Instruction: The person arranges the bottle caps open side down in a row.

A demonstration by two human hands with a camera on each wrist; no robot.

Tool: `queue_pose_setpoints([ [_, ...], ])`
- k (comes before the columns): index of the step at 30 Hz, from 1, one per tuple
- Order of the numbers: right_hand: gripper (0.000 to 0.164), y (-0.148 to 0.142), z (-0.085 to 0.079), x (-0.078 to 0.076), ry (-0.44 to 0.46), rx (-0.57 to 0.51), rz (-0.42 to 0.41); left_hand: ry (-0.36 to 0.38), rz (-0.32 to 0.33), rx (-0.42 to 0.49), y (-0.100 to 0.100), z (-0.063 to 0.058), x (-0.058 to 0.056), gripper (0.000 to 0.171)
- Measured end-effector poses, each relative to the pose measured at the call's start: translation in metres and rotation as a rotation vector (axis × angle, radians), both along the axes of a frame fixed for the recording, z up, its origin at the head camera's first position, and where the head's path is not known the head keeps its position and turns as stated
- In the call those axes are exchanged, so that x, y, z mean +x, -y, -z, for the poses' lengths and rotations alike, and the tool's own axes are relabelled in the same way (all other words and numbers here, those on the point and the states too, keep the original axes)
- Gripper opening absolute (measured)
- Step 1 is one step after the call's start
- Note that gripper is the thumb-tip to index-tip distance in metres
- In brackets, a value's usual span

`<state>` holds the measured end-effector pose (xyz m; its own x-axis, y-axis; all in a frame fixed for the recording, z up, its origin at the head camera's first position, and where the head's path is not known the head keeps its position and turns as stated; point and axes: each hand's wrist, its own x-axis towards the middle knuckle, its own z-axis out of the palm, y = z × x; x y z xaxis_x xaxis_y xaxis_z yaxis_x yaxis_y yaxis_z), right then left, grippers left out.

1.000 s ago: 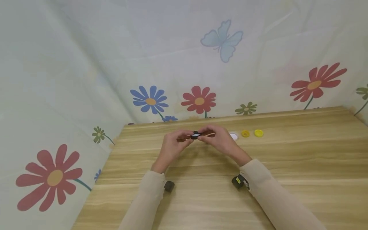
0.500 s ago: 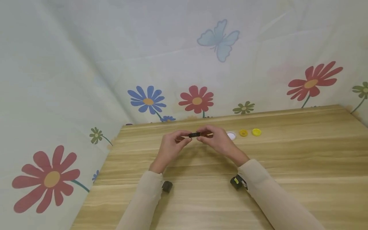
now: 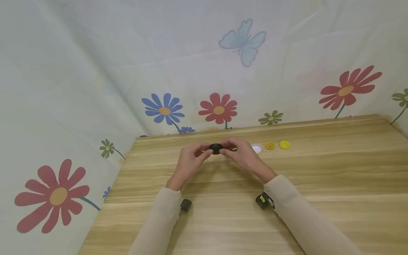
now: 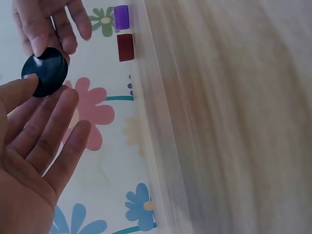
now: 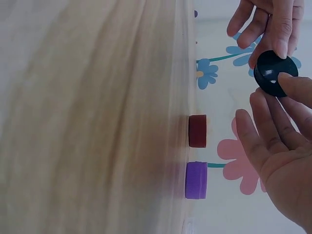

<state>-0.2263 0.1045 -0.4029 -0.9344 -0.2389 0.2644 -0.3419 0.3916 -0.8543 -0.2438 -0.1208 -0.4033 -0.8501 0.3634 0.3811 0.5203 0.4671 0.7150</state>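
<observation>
A round black bottle cap (image 3: 216, 148) is held above the table between both hands, its glossy, flat black face toward me. My left hand (image 3: 188, 161) pinches its left side between thumb and fingers, and my right hand (image 3: 244, 157) pinches its right side likewise. The left wrist view shows the left thumb resting on the face of the cap (image 4: 46, 72), with the other fingers spread. Similarly, the right thumb presses on the cap (image 5: 274, 73) in the right wrist view. What lies inside the cap faces away and is hidden.
Behind the right hand, a white disc (image 3: 256, 148), an orange cap (image 3: 270, 145) and a yellow cap (image 3: 284, 145) lie along the wooden table (image 3: 223, 219). The right wrist view also shows a dark red cap (image 5: 197, 131) and a purple cap (image 5: 196, 180). A flowered cloth hangs behind.
The black cap has been tipped over between the fingers: its white inner side showed first, then its edge, and now its black face. Both hands stay in nearly the same place.
</observation>
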Motion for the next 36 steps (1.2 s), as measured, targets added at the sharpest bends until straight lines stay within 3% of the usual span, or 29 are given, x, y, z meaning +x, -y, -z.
queue_pose_setpoints([
  [7, 0.019, -0.0008, 0.002, 0.0003, 0.002, -0.014, -0.003, -0.028, -0.02, -0.023, -0.0008, 0.0014, -0.0009, 0.03],
  [17, 0.026, 0.0001, 0.0046, -0.0004, 0.027, -0.057, -0.003, -0.048, 0.028, -0.032, 0.0, 0.0019, -0.0021, 0.044],
  [24, 0.032, 0.0009, 0.0041, -0.0005, 0.026, -0.084, -0.035, -0.054, 0.03, -0.033, -0.0002, 0.0043, -0.0039, 0.045],
  [36, 0.038, 0.0003, 0.0019, -0.0001, 0.023, 0.01, -0.075, -0.038, 0.034, -0.077, 0.0045, 0.0033, -0.0032, 0.042],
])
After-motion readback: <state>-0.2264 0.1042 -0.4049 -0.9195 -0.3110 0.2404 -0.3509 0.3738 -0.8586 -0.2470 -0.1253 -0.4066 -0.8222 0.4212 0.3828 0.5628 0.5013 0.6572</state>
